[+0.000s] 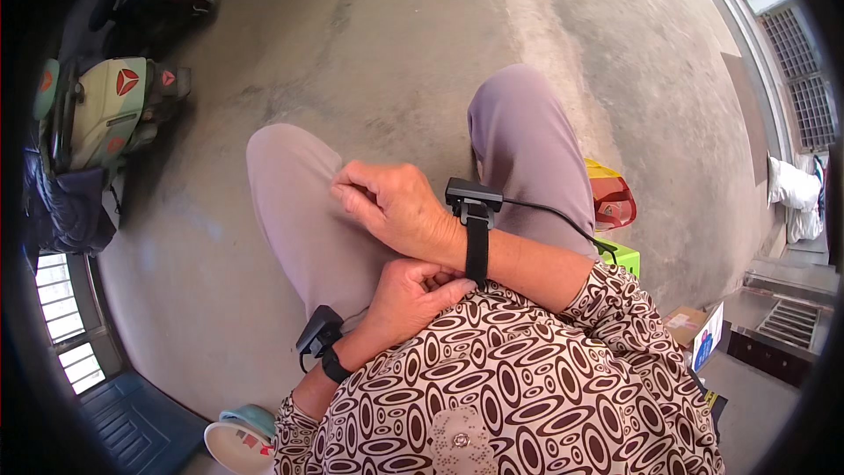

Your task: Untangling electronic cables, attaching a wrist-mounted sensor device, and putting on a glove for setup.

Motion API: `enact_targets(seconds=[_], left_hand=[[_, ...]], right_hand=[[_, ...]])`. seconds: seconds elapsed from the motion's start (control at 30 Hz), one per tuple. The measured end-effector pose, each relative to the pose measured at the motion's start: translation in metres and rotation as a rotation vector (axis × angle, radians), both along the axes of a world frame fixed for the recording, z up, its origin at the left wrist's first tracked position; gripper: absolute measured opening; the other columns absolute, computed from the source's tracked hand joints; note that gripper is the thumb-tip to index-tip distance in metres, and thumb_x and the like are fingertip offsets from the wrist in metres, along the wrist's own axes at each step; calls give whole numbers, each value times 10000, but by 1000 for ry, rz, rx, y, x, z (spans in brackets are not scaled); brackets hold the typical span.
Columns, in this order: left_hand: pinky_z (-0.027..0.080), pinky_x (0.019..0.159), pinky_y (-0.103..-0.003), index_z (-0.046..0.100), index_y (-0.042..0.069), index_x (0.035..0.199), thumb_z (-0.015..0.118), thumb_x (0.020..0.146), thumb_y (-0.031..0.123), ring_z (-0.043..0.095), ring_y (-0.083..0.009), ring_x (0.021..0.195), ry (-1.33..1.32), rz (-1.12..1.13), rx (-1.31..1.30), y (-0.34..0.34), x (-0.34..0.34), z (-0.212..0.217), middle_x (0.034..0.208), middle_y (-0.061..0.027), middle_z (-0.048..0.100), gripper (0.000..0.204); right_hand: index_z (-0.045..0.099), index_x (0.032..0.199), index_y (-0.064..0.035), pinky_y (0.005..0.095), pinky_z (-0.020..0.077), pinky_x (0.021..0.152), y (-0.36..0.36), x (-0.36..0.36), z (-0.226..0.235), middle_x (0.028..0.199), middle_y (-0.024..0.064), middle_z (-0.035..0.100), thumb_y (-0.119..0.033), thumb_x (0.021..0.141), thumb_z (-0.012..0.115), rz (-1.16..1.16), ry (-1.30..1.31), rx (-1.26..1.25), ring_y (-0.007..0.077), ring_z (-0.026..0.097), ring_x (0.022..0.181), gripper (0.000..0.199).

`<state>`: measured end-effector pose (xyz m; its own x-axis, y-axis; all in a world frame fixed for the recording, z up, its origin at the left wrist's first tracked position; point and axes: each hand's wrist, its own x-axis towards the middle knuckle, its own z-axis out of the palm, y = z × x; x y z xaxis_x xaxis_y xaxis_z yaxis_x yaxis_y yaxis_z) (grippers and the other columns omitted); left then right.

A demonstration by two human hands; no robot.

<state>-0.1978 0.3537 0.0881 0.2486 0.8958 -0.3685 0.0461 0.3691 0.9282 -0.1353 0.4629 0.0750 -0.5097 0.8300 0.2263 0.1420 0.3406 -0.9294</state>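
We've got our left hand (400, 306) body-side of the right wrist: fingers curled narrow, thumb tip at the lower edge of the black fabric wrist strap (476, 255); can't tell if they grip it. Strap's around our right wrist, boxy black plastic module (475, 196) on top, thin black cable (563, 215) trailing right. Right hand (404, 207) over mauve-grey trousers (294, 198), fingers loosely curled, narrow. Beside right thigh: red-and-yellow bag (611, 198) on grey concrete floor (396, 53). Farther left: pale-green-and-black machine (110, 114).
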Motion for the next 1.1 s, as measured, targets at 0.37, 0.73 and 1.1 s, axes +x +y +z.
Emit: enact_targets(seconds=[0.37,0.73,1.1], left_hand=[[389,508,-192,640,7,922,624,902,57,498,-36,560,-404,278,-202,27,-17,50,667,13,582,57],[364,487,-182,637,48,941,618,934,137,483,-36,546,-581,286,-193,52,-33,69,658,18,563,91],[448,596,-181,641,27,1010,645,924,122,542,-36,649,-513,135,-106,72,-18,71,743,16,609,129]], right_hand=[[601,900,-6,264,491,731,-7,34,-13,860,80,624,-19,813,627,695,43,-422,137,593,823,92],[607,1146,-26,386,511,776,-14,129,79,1060,162,643,-73,756,757,202,-258,217,304,647,910,420],[643,1117,-8,268,524,705,21,113,69,859,95,687,31,887,553,5,-73,24,149,672,791,249]])
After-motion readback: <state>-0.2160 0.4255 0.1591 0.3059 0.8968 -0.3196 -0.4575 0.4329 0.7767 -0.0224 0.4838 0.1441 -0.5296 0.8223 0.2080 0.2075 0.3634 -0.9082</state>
